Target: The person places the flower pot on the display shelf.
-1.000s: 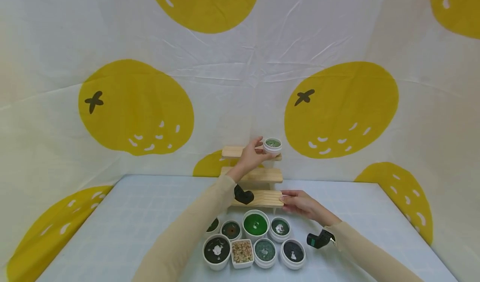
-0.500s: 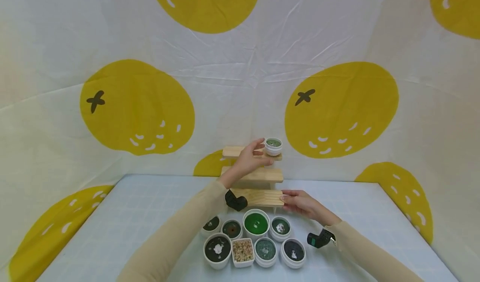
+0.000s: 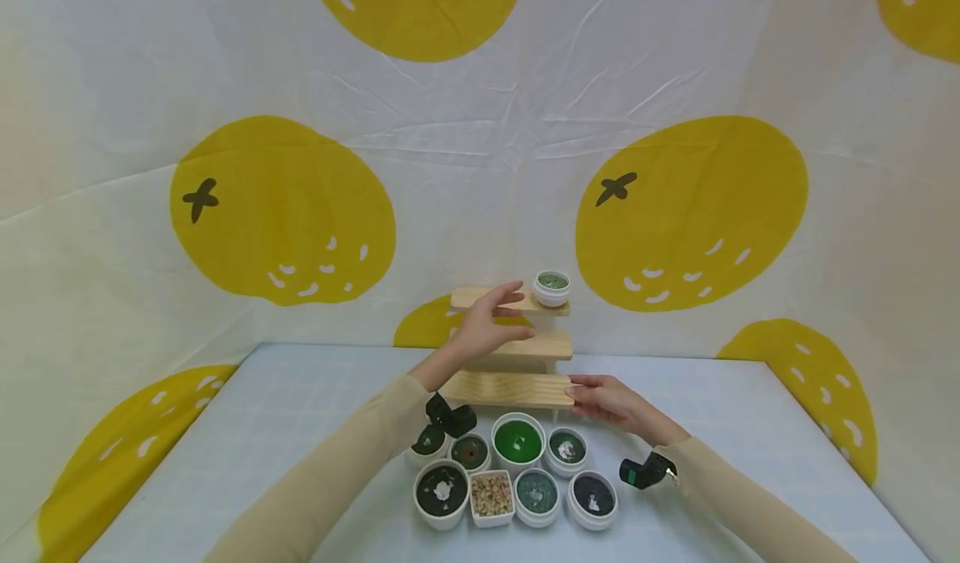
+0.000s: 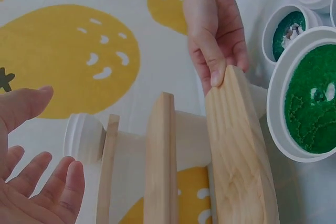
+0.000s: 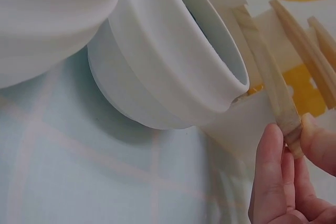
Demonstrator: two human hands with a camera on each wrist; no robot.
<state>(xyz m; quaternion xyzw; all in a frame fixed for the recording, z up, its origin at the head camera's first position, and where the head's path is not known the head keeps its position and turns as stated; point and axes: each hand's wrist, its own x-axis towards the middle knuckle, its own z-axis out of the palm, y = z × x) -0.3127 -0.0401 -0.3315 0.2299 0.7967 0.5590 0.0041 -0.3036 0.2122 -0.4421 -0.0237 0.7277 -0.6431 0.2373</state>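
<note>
Fruit-patterned white cloth [image 3: 487, 196] hangs behind your pale desk [image 3: 232, 421]. Small green-filled pot [image 3: 552, 298] stands upright on the top step [image 3: 474, 298] of the three-step wooden stand [image 3: 546, 345], at the stand's 1 o'clock. Your left hand [image 3: 489, 321], at the pot's 8 o'clock, has its fingers spread wide, a gap showing between them and the pot. Your right hand [image 3: 617, 405] pinches the 3 o'clock end of the bottom step [image 3: 510, 388] between thumb and fingers. At the stand's 6 o'clock, seven round white pots [image 3: 517, 468] and a square dish [image 3: 492, 520] of tan granules sit close together in two rows.
</note>
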